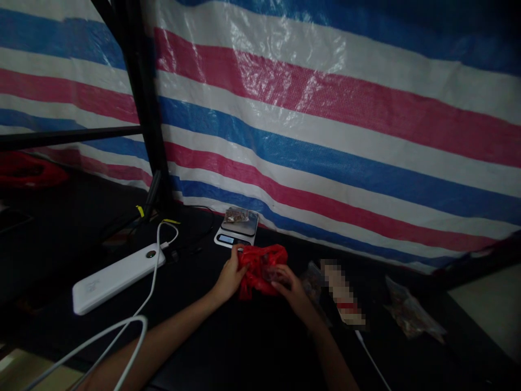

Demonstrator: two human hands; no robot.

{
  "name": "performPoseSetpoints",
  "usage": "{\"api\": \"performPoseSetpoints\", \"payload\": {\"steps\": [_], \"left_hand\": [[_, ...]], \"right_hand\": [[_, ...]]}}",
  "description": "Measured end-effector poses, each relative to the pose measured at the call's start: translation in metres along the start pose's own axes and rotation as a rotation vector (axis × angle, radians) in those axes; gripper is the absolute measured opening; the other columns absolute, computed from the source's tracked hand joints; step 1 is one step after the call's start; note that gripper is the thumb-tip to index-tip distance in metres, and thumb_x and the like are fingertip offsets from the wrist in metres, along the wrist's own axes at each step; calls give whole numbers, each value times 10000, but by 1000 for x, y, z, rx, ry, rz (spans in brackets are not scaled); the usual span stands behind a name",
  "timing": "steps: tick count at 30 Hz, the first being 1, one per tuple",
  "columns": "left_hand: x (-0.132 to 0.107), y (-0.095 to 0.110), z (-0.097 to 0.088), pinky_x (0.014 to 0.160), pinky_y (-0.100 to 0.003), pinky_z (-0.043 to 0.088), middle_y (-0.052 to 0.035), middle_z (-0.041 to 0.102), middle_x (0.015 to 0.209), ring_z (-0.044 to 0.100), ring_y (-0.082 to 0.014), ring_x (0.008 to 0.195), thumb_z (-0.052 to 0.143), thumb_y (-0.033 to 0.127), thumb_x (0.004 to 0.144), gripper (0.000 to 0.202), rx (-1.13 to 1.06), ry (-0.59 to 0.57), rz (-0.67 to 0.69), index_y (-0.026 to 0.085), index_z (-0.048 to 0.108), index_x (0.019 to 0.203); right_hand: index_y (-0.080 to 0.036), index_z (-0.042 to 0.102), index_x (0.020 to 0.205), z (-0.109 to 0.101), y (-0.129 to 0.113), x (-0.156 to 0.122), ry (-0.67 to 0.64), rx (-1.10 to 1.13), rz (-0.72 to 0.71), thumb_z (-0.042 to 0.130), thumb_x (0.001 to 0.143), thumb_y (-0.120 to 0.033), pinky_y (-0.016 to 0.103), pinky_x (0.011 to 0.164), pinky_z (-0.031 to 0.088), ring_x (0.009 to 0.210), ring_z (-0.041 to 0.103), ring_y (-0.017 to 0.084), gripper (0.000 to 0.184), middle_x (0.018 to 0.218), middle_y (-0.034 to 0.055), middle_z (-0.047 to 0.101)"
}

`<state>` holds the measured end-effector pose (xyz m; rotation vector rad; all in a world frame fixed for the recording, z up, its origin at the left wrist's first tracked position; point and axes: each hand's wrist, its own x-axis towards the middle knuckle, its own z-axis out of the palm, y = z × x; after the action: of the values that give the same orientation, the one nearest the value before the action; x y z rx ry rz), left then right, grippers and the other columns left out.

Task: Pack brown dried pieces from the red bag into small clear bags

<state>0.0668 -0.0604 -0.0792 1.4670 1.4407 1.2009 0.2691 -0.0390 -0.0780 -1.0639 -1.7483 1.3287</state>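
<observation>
A crumpled red plastic bag (260, 260) lies on the black table between my hands. My left hand (230, 278) is closed on the bag's left edge, its thumb against the plastic. At the bag's right side, my right hand (290, 287) has its fingers curled round what looks like a small clear packet (272, 273) at the opening; its contents are too dark to make out. Just beyond the bag stands a white digital scale (220, 237) with a lit display. On its metal plate rests a clear packet of brownish bits (236, 215).
A white power bank (118, 277) with a looping white cable lies left. Right of my hands are a clear bag (312, 282), a blurred-out long object (342, 293) with a cable, and another filled clear bag (411, 307). A striped tarp (325, 125) hangs behind; a black post (142, 103) rises left.
</observation>
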Motion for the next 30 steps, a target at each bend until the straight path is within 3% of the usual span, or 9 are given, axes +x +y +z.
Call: {"api": "performPoseSetpoints", "payload": {"steps": [3, 7, 11, 13, 16, 19, 23, 26, 30], "left_hand": [[-3, 3, -2, 840, -309, 392, -84, 577, 1067, 561, -205, 961, 426, 171, 756, 475, 157, -112, -24, 190, 267, 1203], [-13, 15, -4, 818, -318, 396, -90, 594, 1048, 566, -245, 960, 426, 382, 797, 494, 305, -274, 18, 194, 292, 1234], [-17, 25, -12, 853, -352, 371, -116, 553, 1134, 526, -277, 1030, 369, 519, 798, 566, 406, -226, 71, 189, 314, 1255], [-15, 26, -19, 859, -352, 365, -113, 537, 1160, 518, -272, 1040, 365, 496, 808, 542, 450, -201, 74, 193, 324, 1256], [-10, 24, -35, 820, -329, 380, -71, 599, 1050, 563, -249, 953, 380, 420, 820, 412, 507, -274, 63, 230, 423, 1184], [-7, 21, -57, 787, -275, 385, -28, 627, 971, 570, -216, 905, 423, 383, 809, 320, 476, -407, 119, 255, 523, 1085], [-4, 20, -86, 746, -213, 392, 10, 644, 914, 568, -180, 857, 503, 395, 768, 269, 337, -670, 177, 241, 609, 960], [-2, 20, -97, 759, -203, 390, 16, 637, 921, 555, -171, 877, 517, 409, 757, 290, 289, -670, 140, 223, 612, 959], [-1, 18, -93, 758, -204, 395, 9, 624, 937, 551, -158, 876, 464, 434, 789, 327, 258, -631, 89, 208, 595, 984]], "right_hand": [[-215, 502, 1042, -4, -6, -1, 4, 141, -5, 626, 685, -382, 392, 896, 398, 1031, 541, 231, 414, 1090, 82, 598], [-228, 498, 1064, -10, -14, -4, 31, 203, -78, 595, 696, -459, 398, 915, 394, 1086, 509, 242, 445, 1143, 98, 573], [-223, 485, 1072, -16, -13, -6, 105, 151, -150, 546, 712, -510, 421, 900, 408, 1095, 501, 261, 464, 1143, 119, 570], [-221, 472, 1078, -17, -10, -4, 143, 153, -172, 547, 711, -507, 430, 890, 414, 1073, 519, 268, 471, 1126, 131, 577], [-222, 397, 1163, -19, -7, -2, 197, 171, -197, 554, 720, -475, 433, 870, 429, 1038, 543, 264, 534, 1114, 138, 574], [-217, 328, 1234, -24, -7, 0, 272, 120, -210, 538, 741, -446, 409, 865, 438, 1033, 546, 241, 583, 1099, 123, 571], [-204, 424, 1170, -30, -8, 0, 308, 26, -171, 567, 732, -391, 392, 866, 440, 1016, 552, 227, 498, 1116, 110, 561], [-196, 454, 1155, -28, -11, -2, 312, -43, -171, 573, 731, -360, 389, 850, 446, 981, 568, 220, 470, 1109, 103, 574], [-190, 467, 1146, -20, -23, -6, 281, -122, -208, 560, 741, -310, 375, 859, 440, 984, 564, 209, 432, 1098, 97, 579]]}}
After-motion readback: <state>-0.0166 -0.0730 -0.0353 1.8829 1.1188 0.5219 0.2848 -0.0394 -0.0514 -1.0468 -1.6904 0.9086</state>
